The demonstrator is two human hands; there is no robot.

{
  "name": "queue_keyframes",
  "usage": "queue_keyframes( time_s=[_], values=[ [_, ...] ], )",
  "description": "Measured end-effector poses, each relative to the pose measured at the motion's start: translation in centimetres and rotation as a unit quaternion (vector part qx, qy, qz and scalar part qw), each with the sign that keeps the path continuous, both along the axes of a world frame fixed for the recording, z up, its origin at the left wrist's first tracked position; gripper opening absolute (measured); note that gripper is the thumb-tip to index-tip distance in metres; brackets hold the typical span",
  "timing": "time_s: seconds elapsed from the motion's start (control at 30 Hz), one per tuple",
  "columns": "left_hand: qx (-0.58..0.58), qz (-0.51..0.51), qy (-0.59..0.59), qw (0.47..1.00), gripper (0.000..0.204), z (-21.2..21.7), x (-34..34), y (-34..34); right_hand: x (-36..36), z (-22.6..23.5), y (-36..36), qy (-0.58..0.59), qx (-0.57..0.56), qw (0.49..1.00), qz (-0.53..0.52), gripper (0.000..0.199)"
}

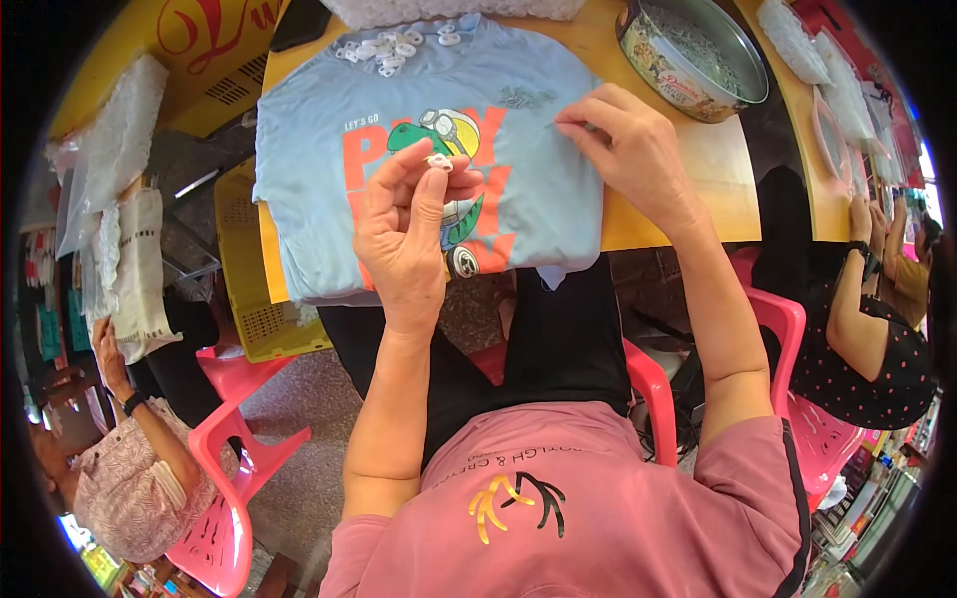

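Observation:
A light blue T-shirt [302, 164] with a dinosaur print lies spread over the table's edge. Above it, my left hand [411, 234] pinches a small white plastic piece [440, 161] with a hole between thumb and fingers. My right hand [630, 145] is raised over the shirt's right side, thumb and forefinger pressed together. Whatever is in that pinch is too small to make out. Just left of it sits a little heap of thin grey-green bits [525, 98]. Several similar white pieces [384, 50] are piled near the shirt's collar.
A round tin [670, 75] of thin grey bits stands at the back right of the yellow table [720, 189]. Bubble wrap [454, 10] lies at the far edge, beside a dark flat object [299, 24]. A yellow crate [249, 259] is below left. Co-workers sit on both sides on pink chairs [221, 508].

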State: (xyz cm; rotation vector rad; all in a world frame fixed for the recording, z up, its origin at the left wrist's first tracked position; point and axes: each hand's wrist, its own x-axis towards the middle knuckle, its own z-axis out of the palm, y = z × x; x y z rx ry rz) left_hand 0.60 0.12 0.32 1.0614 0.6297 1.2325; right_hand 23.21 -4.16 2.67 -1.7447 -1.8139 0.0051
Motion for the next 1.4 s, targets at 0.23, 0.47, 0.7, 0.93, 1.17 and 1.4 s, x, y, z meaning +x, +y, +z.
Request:
queue_keyframes(
  time_s=[0.23, 0.47, 0.7, 0.93, 1.17, 1.4],
  values=[
    [0.008, -0.010, 0.005, 1.000, 0.010, -0.2, 0.1, 0.2, 0.1, 0.0, 0.9, -0.069, 0.022, 0.997, 0.028, 0.009],
    [0.004, -0.027, 0.010, 1.000, 0.011, -0.3, -0.1, 0.3, -0.2, 0.0, 0.9, -0.063, -0.007, 0.998, 0.025, 0.011],
    [0.029, -0.056, 0.023, 0.998, 0.011, 0.3, -0.1, 0.2, -3.1, 0.6, 0.3, 0.332, -0.107, 0.936, 0.052, 0.019],
    [0.041, -0.084, -0.011, 0.996, 0.013, -0.2, -0.5, 0.2, -5.4, 0.6, 0.8, 0.610, -0.182, 0.765, 0.098, 0.021],
    [0.056, -0.064, 0.001, 0.996, 0.013, -0.4, -0.6, 0.1, -7.0, 0.5, 0.9, 0.599, -0.101, 0.789, 0.093, 0.016],
    [0.026, -0.072, 0.000, 0.997, 0.013, 0.0, -0.4, 0.3, -6.7, -0.1, 1.2, 0.335, 0.005, 0.939, 0.081, 0.009]
  ],
)
